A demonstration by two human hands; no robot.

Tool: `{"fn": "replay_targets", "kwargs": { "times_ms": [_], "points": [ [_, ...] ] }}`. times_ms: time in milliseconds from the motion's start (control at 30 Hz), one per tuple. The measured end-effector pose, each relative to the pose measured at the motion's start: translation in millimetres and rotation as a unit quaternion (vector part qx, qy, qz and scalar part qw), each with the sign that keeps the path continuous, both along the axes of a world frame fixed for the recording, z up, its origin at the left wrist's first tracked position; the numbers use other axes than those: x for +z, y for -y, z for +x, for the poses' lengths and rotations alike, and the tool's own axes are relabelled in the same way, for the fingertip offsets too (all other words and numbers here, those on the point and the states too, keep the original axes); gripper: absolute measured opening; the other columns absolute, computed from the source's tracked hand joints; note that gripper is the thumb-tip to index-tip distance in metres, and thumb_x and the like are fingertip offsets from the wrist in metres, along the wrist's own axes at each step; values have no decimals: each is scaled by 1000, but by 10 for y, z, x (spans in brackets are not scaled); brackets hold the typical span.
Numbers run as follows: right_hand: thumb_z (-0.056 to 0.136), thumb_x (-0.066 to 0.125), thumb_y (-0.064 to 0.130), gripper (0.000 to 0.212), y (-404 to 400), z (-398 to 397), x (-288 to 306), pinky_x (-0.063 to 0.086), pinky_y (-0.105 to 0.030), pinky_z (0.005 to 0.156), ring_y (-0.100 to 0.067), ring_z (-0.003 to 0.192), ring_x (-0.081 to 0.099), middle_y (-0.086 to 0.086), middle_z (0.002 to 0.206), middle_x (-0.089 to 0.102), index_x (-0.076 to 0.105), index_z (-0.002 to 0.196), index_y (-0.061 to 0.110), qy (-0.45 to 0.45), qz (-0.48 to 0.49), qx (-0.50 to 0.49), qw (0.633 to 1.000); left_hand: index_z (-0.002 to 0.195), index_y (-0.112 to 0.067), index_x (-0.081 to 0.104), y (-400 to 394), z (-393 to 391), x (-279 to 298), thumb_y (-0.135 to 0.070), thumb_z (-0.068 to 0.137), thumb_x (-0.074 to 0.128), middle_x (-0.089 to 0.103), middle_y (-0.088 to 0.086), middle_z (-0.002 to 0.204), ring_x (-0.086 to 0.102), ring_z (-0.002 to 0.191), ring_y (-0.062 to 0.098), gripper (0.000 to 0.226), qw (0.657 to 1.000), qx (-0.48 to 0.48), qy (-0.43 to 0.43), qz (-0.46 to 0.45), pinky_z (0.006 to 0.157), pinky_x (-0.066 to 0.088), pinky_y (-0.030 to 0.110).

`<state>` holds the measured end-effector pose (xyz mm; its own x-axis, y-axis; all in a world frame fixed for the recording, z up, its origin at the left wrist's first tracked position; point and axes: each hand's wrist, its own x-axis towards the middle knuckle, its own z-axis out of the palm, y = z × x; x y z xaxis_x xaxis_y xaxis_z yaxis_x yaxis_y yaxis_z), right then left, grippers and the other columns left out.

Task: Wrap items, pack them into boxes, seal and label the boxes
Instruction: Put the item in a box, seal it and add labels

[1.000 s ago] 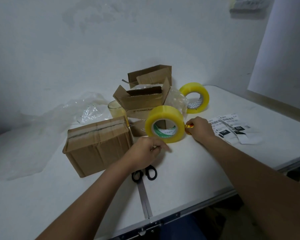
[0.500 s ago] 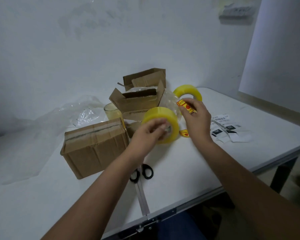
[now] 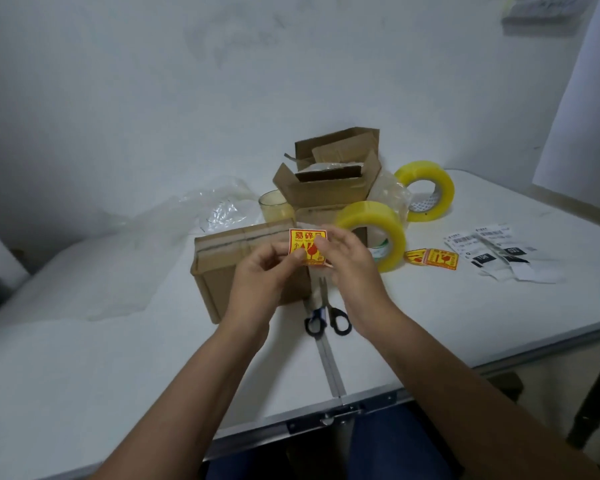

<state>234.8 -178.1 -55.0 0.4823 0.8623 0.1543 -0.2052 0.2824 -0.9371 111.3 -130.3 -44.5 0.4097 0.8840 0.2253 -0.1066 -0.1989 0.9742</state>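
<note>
Head view: scissors (image 3: 327,315) blades behind right hand (image 3: 352,268).

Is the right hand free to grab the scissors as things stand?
Probably not yet: the right hand and left hand both pinch the fragile sticker. The scissors lie uncovered just below.

Yellow-red fragile sticker (image 3: 307,247) upright above taped box (image 3: 222,261).

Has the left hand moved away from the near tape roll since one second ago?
Yes. The left hand left the near tape roll and rose leftward to pinch the fragile sticker.
</note>
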Motion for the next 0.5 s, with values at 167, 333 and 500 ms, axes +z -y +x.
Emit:
{"fn": "replay_targets", "kwargs": {
  "times_ms": [167, 333, 500],
  "points": [
    [96, 59, 20, 24, -37, -219, -40, 53, -23, 81, -13, 95, 65, -11, 106, 71, 65, 111, 2, -40, -33, -7, 999, 91, -9, 71, -9, -136, -101, -15, 87, 72, 75, 9, 92, 66, 85, 13, 8, 1000, 11, 2, -5, 82, 51, 26],
    [97, 58, 19, 7, -35, -254, -62, 50, -12, 70, 2, 77, 64, 6, 87, 71, 64, 99, 15, 41, -31, -24, 998, 95, -7, 71, -69, -297, -85, -21, 92, 66, 73, -1, 86, 61, 75, 1, 15, 999, -13, -28, -8, 70, 47, 13],
    [98, 55, 15, 14, 2, -270, -83, 48, -10, 62, -1, 72, 61, -3, 88, 68, 62, 106, 6, 89, -25, -13, 996, 99, -10, 75, -181, -480, -51, -20, 94, 61, 70, -6, 79, 55, 68, 0, 18, 999, -29, -34, -13, 66, 43, 12]
  ]
}}
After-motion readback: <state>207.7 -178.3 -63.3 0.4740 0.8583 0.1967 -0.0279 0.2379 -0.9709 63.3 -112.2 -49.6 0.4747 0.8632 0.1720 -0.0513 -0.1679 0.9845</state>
